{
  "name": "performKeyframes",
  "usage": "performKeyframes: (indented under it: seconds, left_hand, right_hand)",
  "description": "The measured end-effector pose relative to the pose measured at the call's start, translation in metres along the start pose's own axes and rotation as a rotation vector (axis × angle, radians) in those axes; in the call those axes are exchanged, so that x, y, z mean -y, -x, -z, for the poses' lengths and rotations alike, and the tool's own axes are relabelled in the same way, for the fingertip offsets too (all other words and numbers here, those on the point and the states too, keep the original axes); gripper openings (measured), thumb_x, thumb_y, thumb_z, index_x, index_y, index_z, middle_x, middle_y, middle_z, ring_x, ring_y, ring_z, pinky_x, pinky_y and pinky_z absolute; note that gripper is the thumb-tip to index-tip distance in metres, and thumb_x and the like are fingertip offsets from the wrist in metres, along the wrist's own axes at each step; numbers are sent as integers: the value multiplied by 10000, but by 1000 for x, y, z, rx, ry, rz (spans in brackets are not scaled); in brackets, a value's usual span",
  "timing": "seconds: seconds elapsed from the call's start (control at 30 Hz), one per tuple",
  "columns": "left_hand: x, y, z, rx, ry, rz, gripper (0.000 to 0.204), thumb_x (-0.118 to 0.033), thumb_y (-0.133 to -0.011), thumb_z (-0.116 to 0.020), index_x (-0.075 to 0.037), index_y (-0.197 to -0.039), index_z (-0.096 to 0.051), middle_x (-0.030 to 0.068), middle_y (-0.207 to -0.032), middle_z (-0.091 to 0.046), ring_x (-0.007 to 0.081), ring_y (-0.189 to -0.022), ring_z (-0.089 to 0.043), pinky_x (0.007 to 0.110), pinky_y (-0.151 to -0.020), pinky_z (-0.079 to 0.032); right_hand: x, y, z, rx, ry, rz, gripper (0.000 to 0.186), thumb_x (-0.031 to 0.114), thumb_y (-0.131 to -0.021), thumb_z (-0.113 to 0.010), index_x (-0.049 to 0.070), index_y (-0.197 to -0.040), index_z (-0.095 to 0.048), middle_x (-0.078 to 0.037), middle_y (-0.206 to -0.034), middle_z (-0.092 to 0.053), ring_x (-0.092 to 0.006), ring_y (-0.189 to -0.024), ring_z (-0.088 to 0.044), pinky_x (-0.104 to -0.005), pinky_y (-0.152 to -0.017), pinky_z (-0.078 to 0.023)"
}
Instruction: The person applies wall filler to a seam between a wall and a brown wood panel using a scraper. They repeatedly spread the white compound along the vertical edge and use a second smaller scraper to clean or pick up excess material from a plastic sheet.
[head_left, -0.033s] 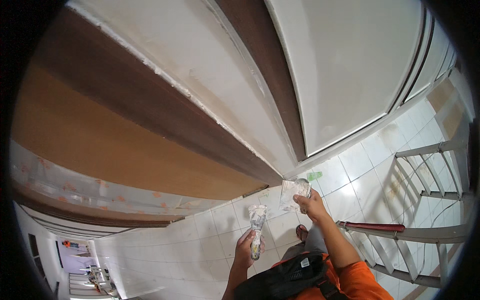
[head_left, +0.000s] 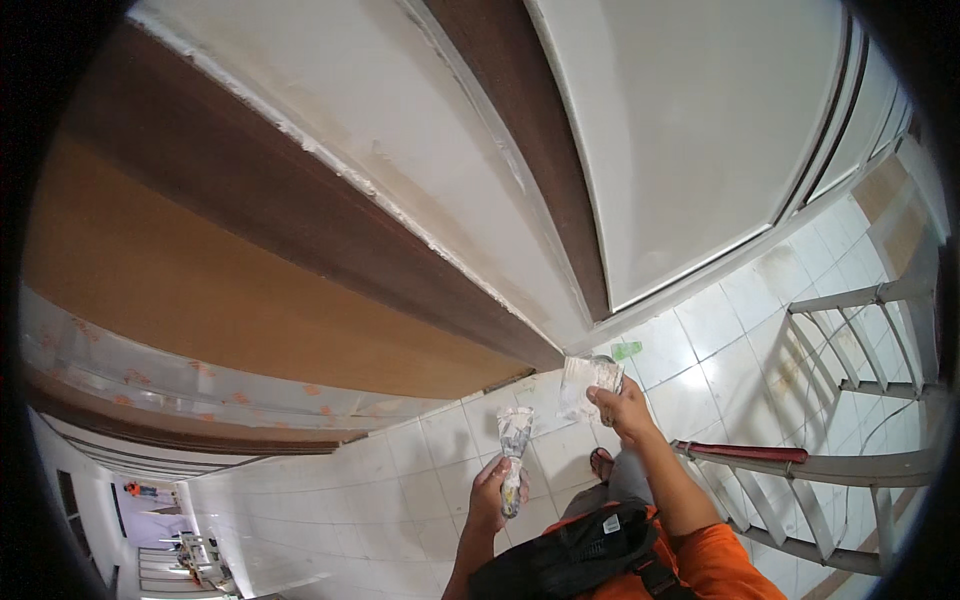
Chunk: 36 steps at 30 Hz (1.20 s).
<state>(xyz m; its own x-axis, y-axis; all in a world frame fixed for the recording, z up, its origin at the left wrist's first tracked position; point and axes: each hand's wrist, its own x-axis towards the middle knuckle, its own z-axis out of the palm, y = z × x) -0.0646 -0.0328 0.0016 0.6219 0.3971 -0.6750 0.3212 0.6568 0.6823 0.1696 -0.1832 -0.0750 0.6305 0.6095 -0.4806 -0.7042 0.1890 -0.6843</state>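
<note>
My left hand (head_left: 488, 496) is closed around the handle of a putty knife (head_left: 515, 432), whose narrow blade points up and is smeared with whitish filler. To its right, my right hand (head_left: 622, 408) grips a wider filling knife (head_left: 582, 388). Pale filler coats that broad blade too, and my fingers hide most of its handle. Both tools are held over the tiled floor, apart from each other. Beyond them rises a white wall strip (head_left: 400, 150) between dark brown trims, with a rough bead of white filler (head_left: 330, 158) along its left edge.
An aluminium ladder (head_left: 850, 467) stands at my right, with a dark red strip (head_left: 750, 453) lying along it. A green scrap (head_left: 626, 350) is on the floor tiles (head_left: 710, 400) near the wall's foot. Brown panelling (head_left: 250, 290) runs along the left. A black bag (head_left: 570, 550) hangs at my front.
</note>
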Motion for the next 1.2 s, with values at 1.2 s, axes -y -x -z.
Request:
performKeyframes:
  seconds: [1.2]
  left_hand:
    - [-73,-20,-104,211,-89,-159,276,-155,-1054,-503,60,-1188,-613,63,-794,-610,106,-613,-529,255,-520,-435]
  right_hand:
    - [136,-10,-5,490,968,990,724,-160,-566,-530,103,-1213,-721,-116,-1202,-719,-336,-1148,-668,-404,-981,-533]
